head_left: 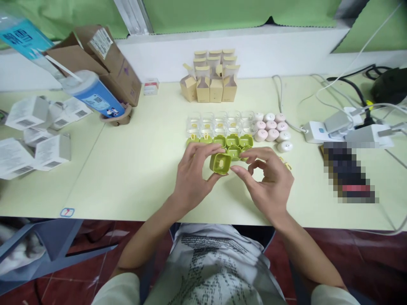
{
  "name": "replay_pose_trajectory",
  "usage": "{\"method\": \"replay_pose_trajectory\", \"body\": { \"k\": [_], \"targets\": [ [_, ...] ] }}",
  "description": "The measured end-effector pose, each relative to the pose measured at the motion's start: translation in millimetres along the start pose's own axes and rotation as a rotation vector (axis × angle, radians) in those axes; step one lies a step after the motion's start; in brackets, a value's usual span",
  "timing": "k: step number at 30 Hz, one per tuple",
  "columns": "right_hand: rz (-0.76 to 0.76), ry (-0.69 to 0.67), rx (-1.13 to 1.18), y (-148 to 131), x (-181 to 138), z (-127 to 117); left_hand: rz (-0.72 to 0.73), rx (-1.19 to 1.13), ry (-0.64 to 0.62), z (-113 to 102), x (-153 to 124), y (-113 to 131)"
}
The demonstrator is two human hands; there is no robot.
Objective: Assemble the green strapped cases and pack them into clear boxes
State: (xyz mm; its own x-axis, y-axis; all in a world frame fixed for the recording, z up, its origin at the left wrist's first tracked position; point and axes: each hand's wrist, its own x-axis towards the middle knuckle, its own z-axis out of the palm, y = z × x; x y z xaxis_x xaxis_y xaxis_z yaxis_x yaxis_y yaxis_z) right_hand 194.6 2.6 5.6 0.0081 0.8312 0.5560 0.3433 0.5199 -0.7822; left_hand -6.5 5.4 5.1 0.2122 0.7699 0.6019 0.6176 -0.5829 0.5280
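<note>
Pale tabletop (133, 186), hands (192, 176) at green cup (221, 163), cups behind (234, 152) partly hidden.

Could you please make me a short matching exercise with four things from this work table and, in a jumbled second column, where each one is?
Things:
1. Tan boxes
2. One green cup
3. Clear cups
4. Power strip

Places:
A. On the right side of the table
B. Beside the pink pieces
C. Near the wall
D. In the left hand

Right pairs: 1-C, 2-D, 3-B, 4-A
</note>
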Motion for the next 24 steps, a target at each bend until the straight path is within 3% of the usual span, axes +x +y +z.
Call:
{"method": "replay_pose_trajectory", "body": {
  "k": [3,6,14,17,20,24],
  "targets": [
    [0.224,-0.172,0.222,3.3,2.4,-1.0,0.021,-0.048,-0.026,-1.7,-0.3,2.6],
    [0.344,-0.348,0.395,4.5,5.0,0.4,0.084,-0.082,-0.034,-1.4,-1.7,5.2],
    [0.347,-0.345,0.428,5.5,8.7,1.3,0.199,-0.078,-0.052,-2.2,2.0,7.1],
    [0.352,-0.312,0.458,10.7,7.6,-2.9,0.093,-0.179,-0.056,-4.5,5.3,6.1],
    [0.368,-0.302,0.55,11.0,5.6,-5.1,-0.125,-0.347,-0.061,-7.9,7.7,6.1],
    [0.384,-0.352,0.592,4.9,3.4,-3.9,-0.297,-0.556,-0.322,-10.7,10.6,10.7]
  ]
}}
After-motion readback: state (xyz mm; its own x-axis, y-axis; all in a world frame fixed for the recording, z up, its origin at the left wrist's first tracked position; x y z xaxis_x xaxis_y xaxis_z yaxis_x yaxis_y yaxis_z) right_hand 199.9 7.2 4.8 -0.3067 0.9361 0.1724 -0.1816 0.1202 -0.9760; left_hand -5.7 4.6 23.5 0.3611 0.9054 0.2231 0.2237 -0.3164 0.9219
